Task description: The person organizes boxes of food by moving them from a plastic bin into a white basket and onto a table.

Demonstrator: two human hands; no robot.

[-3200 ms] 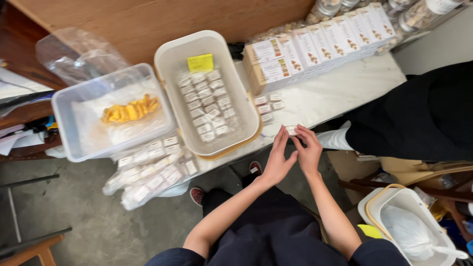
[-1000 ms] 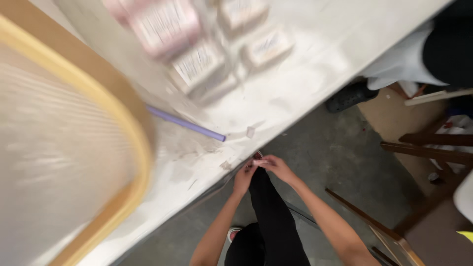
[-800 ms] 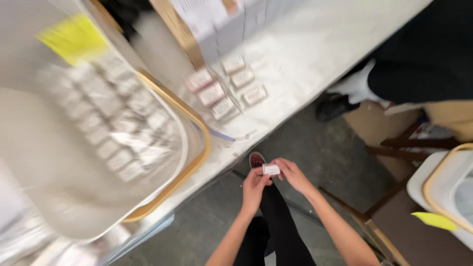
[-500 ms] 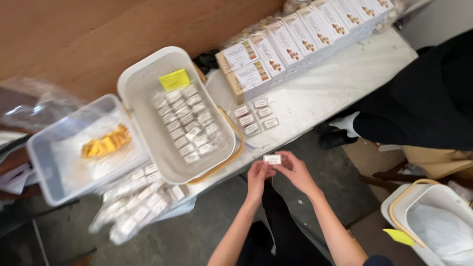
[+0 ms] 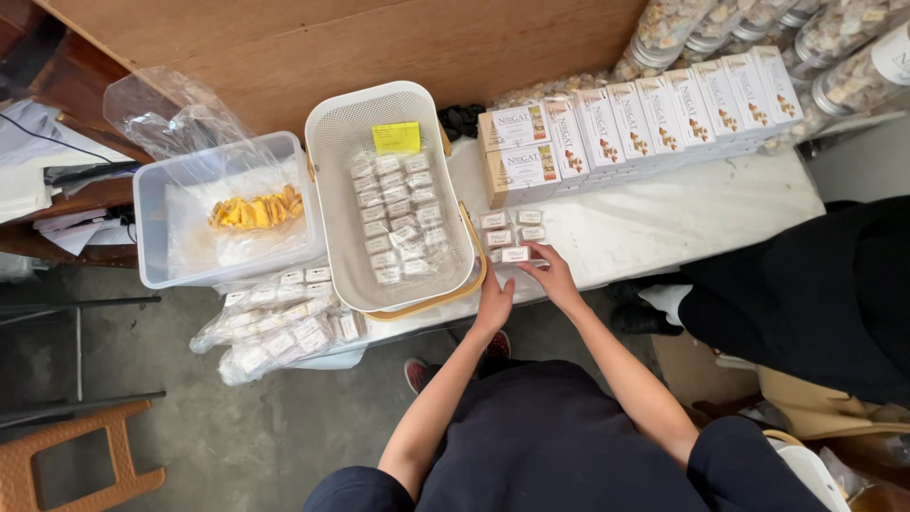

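The right hand [image 5: 555, 278] lies at the front edge of the white surface [image 5: 701, 213], and its fingers [image 5: 533, 250] pinch the end of a small wrapped packet [image 5: 515, 254] that rests flat on the surface. This packet is the nearest one in a little group of similar small packets [image 5: 512, 228], laid in short rows just behind it (they are white with a pale label, too small to tell more). The left hand [image 5: 493, 305] is just beside the right one, at the surface edge below the basket; its fingers are loosely curled and hold nothing, with the fingertips close to the wooden rim of the basket, but I cannot tell if they touch it. The white mesh basket [image 5: 327, 133] stands to the left of the group and is filled with many of the same packets, with a yellow note [image 5: 396, 137] at its far end. Further left is a clear plastic tub [image 5: 152, 237] with yellow pieces [image 5: 254, 210] inside, and in front of it lie clear bags of packets [image 5: 275, 327], partly over the edge. Behind the group stands a row of upright cardboard boxes [image 5: 645, 109]. At the right, another person in dark clothes [image 5: 806, 294] is near the surface.
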